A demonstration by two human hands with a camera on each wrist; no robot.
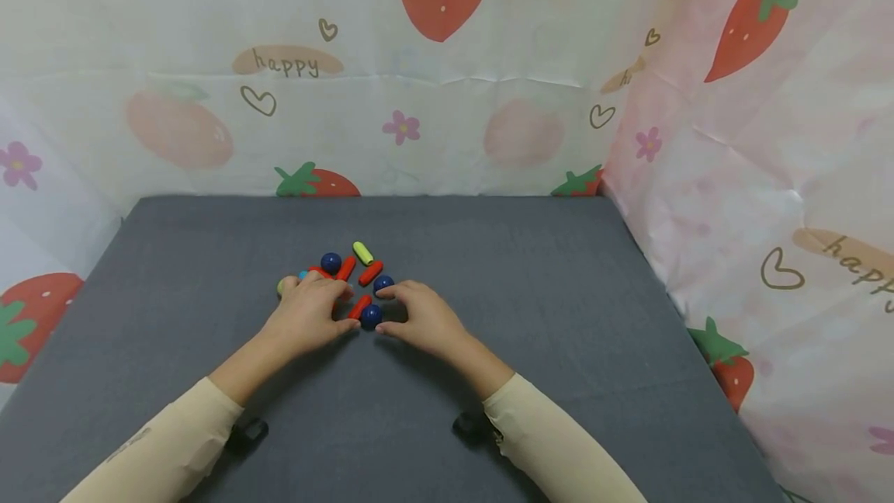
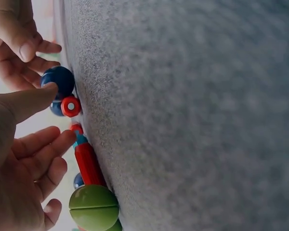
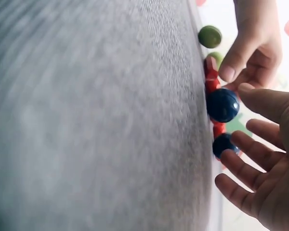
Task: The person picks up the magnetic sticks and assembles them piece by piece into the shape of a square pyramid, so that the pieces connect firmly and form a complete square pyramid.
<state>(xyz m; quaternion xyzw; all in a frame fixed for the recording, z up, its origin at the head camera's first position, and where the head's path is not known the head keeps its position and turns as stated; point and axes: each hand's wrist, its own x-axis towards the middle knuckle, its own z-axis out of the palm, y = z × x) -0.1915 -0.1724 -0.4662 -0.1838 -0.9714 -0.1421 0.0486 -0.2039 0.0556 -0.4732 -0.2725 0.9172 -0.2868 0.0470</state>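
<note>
My left hand [image 1: 307, 309] is at the left side of a cluster of small balls and sticks, thumb near the front dark blue ball [image 1: 371, 317]. In the left wrist view its fingers are spread and gently bent. From the right, my right hand [image 1: 427, 322] reaches toward that ball and a second blue ball [image 1: 383, 286], fingers loosely apart; contact is unclear. A red stick [image 1: 360, 307] lies between the hands. Behind are more red sticks [image 1: 371, 273], a yellow-green stick [image 1: 363, 253] and another blue ball [image 1: 331, 262]. A green ball [image 2: 94, 207] sits beside the left fingers.
The pieces lie on a grey cloth-covered table [image 1: 559, 293]. A strawberry-patterned curtain [image 1: 447, 130] hangs behind it and along its sides. Dark devices [image 1: 249, 435] show under both wrists. My left hand partly hides a light-blue piece [image 1: 303, 275].
</note>
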